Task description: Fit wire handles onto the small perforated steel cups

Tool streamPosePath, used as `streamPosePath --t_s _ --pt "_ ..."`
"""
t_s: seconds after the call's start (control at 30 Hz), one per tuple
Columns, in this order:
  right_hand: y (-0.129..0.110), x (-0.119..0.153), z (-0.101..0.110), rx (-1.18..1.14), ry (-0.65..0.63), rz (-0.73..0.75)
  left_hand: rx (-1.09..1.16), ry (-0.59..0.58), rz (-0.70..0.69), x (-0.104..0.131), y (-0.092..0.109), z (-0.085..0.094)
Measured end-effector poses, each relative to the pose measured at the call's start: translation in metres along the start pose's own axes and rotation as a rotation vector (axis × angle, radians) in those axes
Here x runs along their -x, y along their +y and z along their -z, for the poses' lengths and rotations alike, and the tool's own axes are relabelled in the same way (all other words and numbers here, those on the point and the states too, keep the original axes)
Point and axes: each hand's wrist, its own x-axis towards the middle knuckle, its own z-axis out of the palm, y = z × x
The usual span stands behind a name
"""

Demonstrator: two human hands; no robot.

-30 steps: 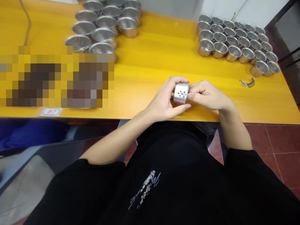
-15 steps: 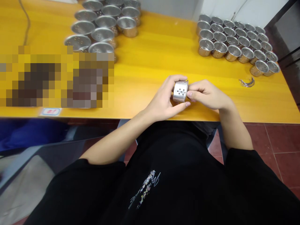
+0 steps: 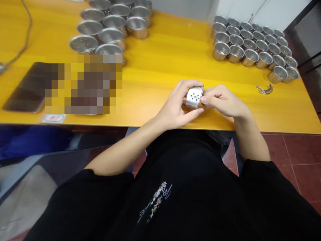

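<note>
Perforated metal cup (image 3: 194,97) – tipped sideways in the left hand (image 3: 174,107) – rim seemingly toward the right hand (image 3: 222,101)

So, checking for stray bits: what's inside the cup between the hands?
The cup shows its perforated side, mouth toward the right hand; its interior is hidden, so contents are unclear.

Cannot see the curled fingertips of the right hand (image 3: 222,100), hidden at the mouth of the cup (image 3: 194,97); cannot see under the pixel blocks (image 3: 87,87). Cannot read the blurred label (image 3: 54,118), follow the cable (image 3: 30,25) beyond the top edge, or count the tiny metal bits (image 3: 265,90).
</note>
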Motion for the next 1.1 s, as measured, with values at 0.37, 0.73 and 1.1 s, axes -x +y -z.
streamPosePath --t_s 0.37,0.73,1.1 --pt "-0.008 -0.004 0.001 -0.057 0.140 -0.019 0.029 0.097 0.042 0.004 -0.009 -0.004" --pt "-0.005 -0.003 0.011 -0.131 0.619 0.091 0.344 0.092 0.152 0.002 -0.016 -0.006" --pt "-0.003 -0.004 0.010 0.016 0.579 0.035 0.787 0.034 0.638 0.009 0.041 -0.023"
